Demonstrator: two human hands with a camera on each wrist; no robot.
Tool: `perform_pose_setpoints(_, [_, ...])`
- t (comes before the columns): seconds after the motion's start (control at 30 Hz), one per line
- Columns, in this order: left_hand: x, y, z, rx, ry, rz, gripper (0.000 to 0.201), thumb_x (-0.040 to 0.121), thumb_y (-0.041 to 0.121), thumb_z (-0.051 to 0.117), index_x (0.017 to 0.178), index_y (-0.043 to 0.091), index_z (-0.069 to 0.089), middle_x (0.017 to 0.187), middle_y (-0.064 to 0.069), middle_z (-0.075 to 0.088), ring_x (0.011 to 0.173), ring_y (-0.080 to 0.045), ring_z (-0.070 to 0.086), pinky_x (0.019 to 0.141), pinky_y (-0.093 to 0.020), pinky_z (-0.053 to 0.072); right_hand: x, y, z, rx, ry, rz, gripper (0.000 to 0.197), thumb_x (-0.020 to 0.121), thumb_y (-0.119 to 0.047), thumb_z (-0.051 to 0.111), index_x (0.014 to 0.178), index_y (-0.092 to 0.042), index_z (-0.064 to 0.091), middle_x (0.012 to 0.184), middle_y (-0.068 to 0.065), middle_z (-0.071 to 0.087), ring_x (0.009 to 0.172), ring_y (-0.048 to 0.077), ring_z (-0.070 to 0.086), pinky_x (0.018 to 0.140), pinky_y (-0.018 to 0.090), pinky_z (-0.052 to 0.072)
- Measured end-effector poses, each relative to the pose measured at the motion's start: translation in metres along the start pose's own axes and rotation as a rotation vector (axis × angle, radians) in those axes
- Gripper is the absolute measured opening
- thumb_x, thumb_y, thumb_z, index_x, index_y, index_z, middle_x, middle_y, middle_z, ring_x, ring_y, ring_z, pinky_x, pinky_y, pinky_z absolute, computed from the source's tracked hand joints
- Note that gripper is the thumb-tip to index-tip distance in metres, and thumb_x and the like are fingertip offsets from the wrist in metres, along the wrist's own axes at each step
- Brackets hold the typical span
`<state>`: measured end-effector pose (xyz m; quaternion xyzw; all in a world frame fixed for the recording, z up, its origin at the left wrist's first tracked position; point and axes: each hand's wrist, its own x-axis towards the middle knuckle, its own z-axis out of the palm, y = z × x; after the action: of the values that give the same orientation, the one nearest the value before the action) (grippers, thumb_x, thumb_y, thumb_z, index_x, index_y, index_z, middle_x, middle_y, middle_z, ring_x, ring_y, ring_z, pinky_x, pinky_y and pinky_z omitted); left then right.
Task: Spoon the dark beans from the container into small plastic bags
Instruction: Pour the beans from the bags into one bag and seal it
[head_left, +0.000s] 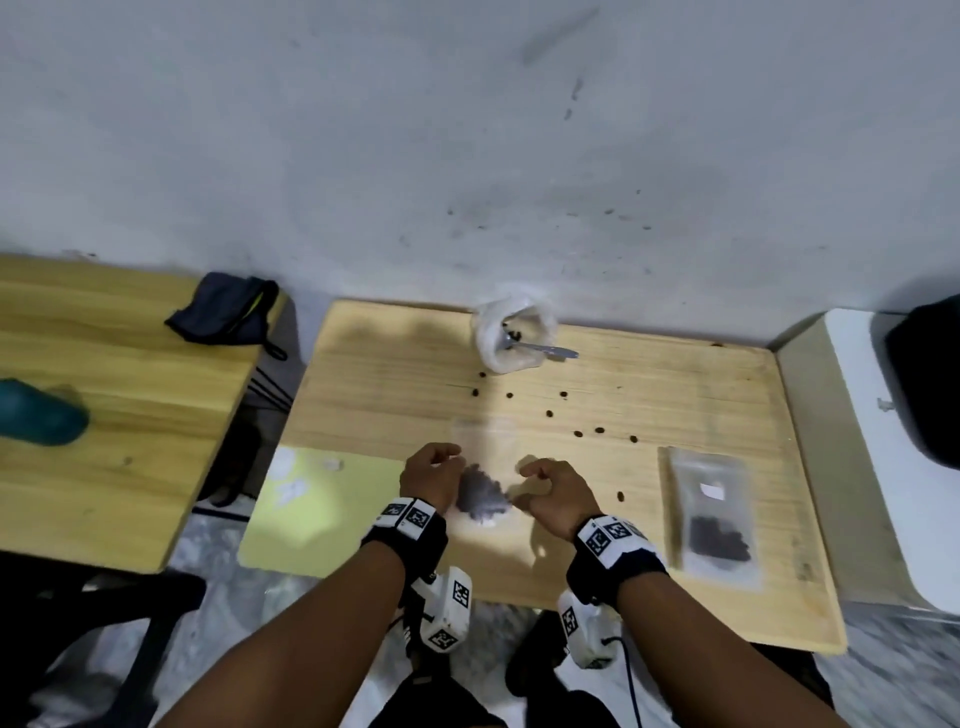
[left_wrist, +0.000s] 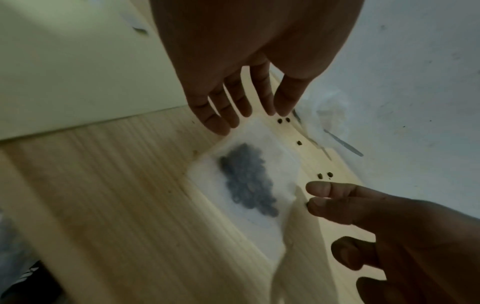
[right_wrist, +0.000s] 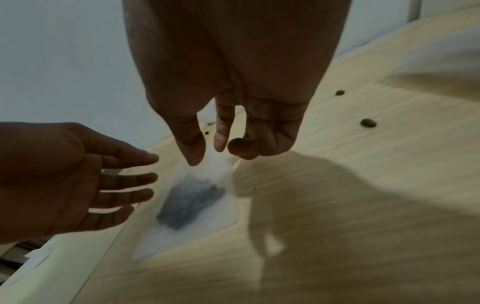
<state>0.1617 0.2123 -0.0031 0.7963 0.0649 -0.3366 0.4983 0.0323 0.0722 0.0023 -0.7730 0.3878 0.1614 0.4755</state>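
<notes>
Two hands flank the filled small bag (head_left: 480, 493) at lower centre of the worktop (head_left: 675, 374): left hand (head_left: 431, 475) relaxed, right hand (head_left: 553, 491) loosely curled, both empty. Filling looks done; sealing likely follows.

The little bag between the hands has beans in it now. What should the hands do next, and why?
Probably pinch the bag's top edge and press it closed. The small plastic bag lies flat on the wooden table with a dark clump of beans inside, and the left hand and right hand hover open beside it. The spoon rests in the container, so scooping seems finished.
</notes>
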Motion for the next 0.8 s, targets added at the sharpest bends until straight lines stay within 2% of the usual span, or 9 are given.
perform_pose_setpoints(0.13, [0.006,-0.011,-0.003,0.094,-0.112,-0.062,0.015,0.081,0.018,0.069,0.096,0.021,0.065,0.110,-0.006,0.064,0.099,-0.027,0.061,0.080,-0.032,0.050,0.008,-0.008,0.017,0.009,-0.002,0.037,0.048,0.084,-0.036,0.073,0.127,-0.021,0.058,0.145,0.005,0.041,0.133,0.023,0.043,0.103,0.028,0.040])
perform_pose_setpoints(0.23, [0.009,-0.014,-0.003,0.109,-0.178,-0.092,0.017,0.081,0.019,0.068,0.098,0.022,0.064,0.112,-0.004,0.063,0.103,-0.028,0.060,0.084,-0.036,0.051,0.012,-0.010,0.024,0.097,0.043,0.062,0.043,0.082,-0.030,0.075,0.120,-0.020,0.061,0.137,0.007,0.050,0.115,0.022,0.055,0.087,0.026,0.045])
perform_pose_setpoints(0.33, [0.011,-0.017,-0.003,0.061,-0.176,-0.093,0.017,0.081,0.014,0.068,0.096,0.021,0.064,0.106,-0.004,0.064,0.089,-0.026,0.059,0.073,-0.032,0.048,0.015,-0.009,0.027,0.234,0.078,0.116,0.037,0.077,-0.018,0.077,0.110,-0.022,0.063,0.118,0.006,0.062,0.098,0.022,0.063,0.084,0.032,0.054])
perform_pose_setpoints(0.43, [0.011,-0.017,-0.002,-0.015,-0.147,-0.073,0.017,0.079,0.006,0.068,0.091,0.018,0.066,0.088,-0.003,0.064,0.069,-0.020,0.056,0.060,-0.024,0.043,0.016,-0.008,0.028,0.345,0.129,0.151,0.029,0.074,-0.009,0.076,0.097,-0.025,0.067,0.110,0.008,0.067,0.089,0.022,0.065,0.082,0.038,0.057])
perform_pose_setpoints(0.5, [0.008,-0.015,-0.005,-0.069,-0.154,-0.047,0.018,0.078,-0.001,0.067,0.084,0.017,0.067,0.077,-0.002,0.064,0.064,-0.017,0.056,0.053,-0.019,0.045,0.014,-0.011,0.030,0.418,0.144,0.142,0.026,0.075,-0.006,0.075,0.093,-0.023,0.069,0.106,0.009,0.067,0.082,0.022,0.063,0.066,0.031,0.053])
perform_pose_setpoints(0.57, [0.005,-0.010,-0.013,-0.126,-0.156,-0.010,0.025,0.077,-0.007,0.064,0.077,0.018,0.067,0.072,-0.002,0.064,0.066,-0.016,0.056,0.057,-0.018,0.047,0.013,-0.020,0.030,0.451,0.126,0.109,0.024,0.078,-0.002,0.072,0.096,-0.017,0.069,0.100,0.008,0.066,0.073,0.018,0.058,0.052,0.021,0.044])
perform_pose_setpoints(0.63, [0.002,-0.005,-0.025,-0.184,-0.153,0.019,0.029,0.078,-0.010,0.062,0.077,0.018,0.067,0.077,-0.001,0.066,0.071,-0.015,0.058,0.062,-0.018,0.049,0.011,-0.033,0.032,0.488,0.114,0.069,0.024,0.081,0.003,0.068,0.101,-0.010,0.069,0.090,0.006,0.062,0.064,0.012,0.053,0.042,0.013,0.039])
perform_pose_setpoints(0.73, [0.002,0.002,-0.056,-0.213,-0.135,0.070,0.026,0.080,-0.006,0.063,0.087,0.018,0.070,0.093,-0.005,0.069,0.083,-0.017,0.062,0.074,-0.029,0.052,0.012,-0.061,0.044,0.513,0.083,0.001,0.027,0.081,0.008,0.065,0.103,-0.007,0.069,0.082,0.003,0.055,0.058,0.010,0.048,0.040,0.010,0.036])
perform_pose_setpoints(0.8, [0.003,0.005,-0.077,-0.242,-0.117,0.104,0.024,0.082,-0.005,0.062,0.096,0.013,0.070,0.098,-0.010,0.068,0.085,-0.023,0.063,0.072,-0.033,0.053,0.013,-0.081,0.054,0.505,0.057,-0.052,0.028,0.081,0.009,0.065,0.104,-0.007,0.069,0.080,0.001,0.054,0.060,0.010,0.048,0.042,0.010,0.037])
